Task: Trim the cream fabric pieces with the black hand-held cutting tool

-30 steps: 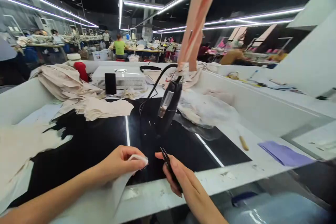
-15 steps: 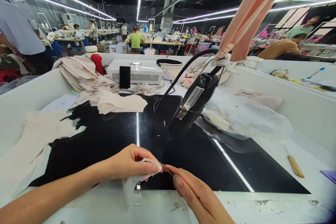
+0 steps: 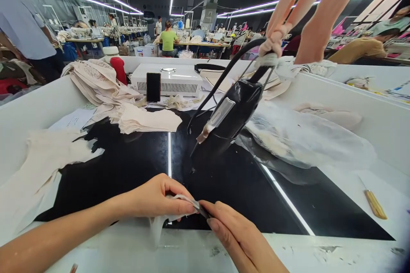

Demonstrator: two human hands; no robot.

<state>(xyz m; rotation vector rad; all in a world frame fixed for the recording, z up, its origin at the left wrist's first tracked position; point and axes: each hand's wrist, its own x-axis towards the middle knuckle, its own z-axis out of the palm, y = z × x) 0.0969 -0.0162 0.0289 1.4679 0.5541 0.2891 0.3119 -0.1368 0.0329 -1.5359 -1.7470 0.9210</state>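
Fabric (image 3: 156, 226) pinched in our left grip (image 3: 162, 198) could snag if the dark tool (image 3: 203, 211) clasped in our right grip (image 3: 235, 231) slips.

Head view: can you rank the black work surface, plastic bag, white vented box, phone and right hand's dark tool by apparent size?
1. Black work surface
2. Plastic bag
3. White vented box
4. Phone
5. Dark tool in the right hand, partly hidden
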